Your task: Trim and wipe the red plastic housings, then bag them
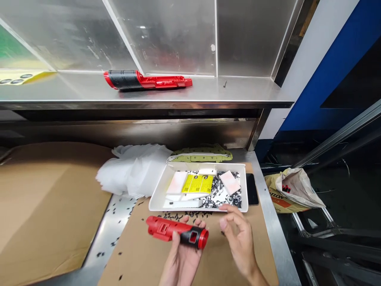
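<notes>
Assembly judged mid-step: red housing (176, 232) is clasped in left hand (181, 258) just below white tray (157, 194), while right hand (238, 234), open and empty, is held beside it, likely needing a small part picked next.

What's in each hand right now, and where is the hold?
The left hand holds the red and black tool body from below, fingers near its black collar end. The right hand holds nothing, fingers open beside the white tray.

Evenly bright from overhead; glare on steel shelf (208, 93); soft shadows beneath; wide-angle bending at edges; slight blur throughout.
</notes>
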A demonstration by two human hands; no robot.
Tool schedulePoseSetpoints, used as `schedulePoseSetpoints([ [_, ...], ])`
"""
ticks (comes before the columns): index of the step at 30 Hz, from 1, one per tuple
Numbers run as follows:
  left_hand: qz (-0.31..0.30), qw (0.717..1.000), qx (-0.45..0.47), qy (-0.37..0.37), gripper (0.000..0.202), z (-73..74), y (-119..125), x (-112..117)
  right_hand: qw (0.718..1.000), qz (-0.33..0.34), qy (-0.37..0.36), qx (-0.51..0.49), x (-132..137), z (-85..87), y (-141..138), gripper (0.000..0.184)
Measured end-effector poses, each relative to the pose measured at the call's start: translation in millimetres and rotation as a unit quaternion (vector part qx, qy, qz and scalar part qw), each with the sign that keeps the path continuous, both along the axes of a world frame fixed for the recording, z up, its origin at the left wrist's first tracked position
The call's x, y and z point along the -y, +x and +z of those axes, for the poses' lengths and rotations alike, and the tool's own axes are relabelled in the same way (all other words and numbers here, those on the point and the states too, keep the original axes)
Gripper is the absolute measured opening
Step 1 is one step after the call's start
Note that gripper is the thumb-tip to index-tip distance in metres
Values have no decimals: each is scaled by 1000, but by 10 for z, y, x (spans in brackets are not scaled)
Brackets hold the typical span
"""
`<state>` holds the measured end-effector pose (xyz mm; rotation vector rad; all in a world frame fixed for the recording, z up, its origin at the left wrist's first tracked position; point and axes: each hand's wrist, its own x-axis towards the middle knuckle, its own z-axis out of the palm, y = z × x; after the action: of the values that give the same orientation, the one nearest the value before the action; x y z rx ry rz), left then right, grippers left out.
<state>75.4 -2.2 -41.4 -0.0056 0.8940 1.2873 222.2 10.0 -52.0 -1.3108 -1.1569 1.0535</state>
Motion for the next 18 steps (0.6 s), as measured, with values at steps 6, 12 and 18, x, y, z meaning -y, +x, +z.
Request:
schedulePoseSetpoints([
  [6, -28, 982, -185, -35, 60, 60, -235, -20, 960, 9, -1, 280, -319, -40, 401, 36],
  [12, -11, 966, -258, 4, 77, 172, -319, 85, 942, 69, -84, 319, 90, -784, 183, 27],
  [18, -33, 999, -34, -6, 40, 268, -320, 141, 963, 41, -90, 251, 146, -1009, 24, 13],
])
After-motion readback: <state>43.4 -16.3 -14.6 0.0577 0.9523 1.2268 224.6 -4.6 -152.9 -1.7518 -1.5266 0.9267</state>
